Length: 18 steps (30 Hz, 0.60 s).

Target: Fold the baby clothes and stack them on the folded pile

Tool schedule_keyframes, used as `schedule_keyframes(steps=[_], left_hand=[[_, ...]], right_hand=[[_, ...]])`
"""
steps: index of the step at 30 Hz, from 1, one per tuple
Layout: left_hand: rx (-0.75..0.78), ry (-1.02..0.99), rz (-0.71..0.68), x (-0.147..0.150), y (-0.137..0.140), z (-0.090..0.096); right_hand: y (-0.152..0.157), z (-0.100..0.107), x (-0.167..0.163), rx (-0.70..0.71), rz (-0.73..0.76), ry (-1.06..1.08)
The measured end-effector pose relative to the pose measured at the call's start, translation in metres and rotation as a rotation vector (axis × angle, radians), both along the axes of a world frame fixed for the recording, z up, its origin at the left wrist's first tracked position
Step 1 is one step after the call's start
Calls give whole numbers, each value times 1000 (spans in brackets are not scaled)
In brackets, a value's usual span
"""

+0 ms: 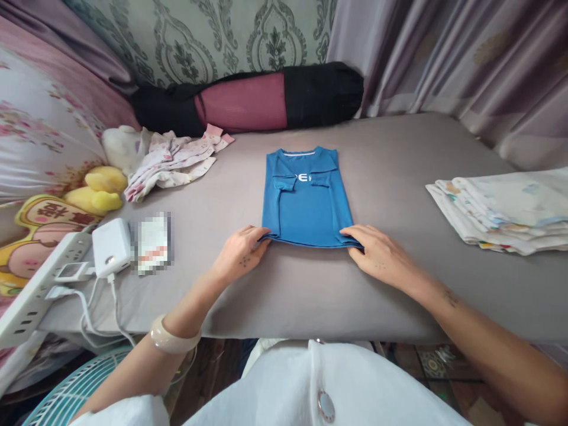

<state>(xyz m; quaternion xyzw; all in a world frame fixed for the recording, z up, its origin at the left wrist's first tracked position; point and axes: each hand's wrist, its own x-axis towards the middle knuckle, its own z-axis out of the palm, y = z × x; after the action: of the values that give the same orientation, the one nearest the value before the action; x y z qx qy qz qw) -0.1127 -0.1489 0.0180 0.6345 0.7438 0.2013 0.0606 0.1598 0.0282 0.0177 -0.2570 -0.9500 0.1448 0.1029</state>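
A blue long-sleeved shirt lies on the grey bed sheet in front of me, its sides and sleeves folded inward over the front. Its neckline points away from me, and white letters show partly between the sleeve ends. My left hand pinches the near left corner of the hem between thumb and fingers. At the near right corner, my right hand grips the hem the same way. The hem edge is stretched between both hands, slightly off the sheet as far as I can see.
A stack of folded white cloths lies at the right. On the left are crumpled baby clothes, a yellow plush toy, a white power bank and a power strip with cables. A black and pink long bag lies along the back.
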Motion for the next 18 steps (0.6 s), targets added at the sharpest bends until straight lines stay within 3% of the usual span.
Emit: schedule_keyframes(steps=[3,8,18], left_hand=[[-32,-83,121,0,5,0],[-28,-212,203,2,15,0],[-14,-184,272,0,23,-4]], right_hand=[[8,6,-4,-70,-105,-10],[21,5,-11,-126,-212,3],[37,-18,-12,-140,-248,111]])
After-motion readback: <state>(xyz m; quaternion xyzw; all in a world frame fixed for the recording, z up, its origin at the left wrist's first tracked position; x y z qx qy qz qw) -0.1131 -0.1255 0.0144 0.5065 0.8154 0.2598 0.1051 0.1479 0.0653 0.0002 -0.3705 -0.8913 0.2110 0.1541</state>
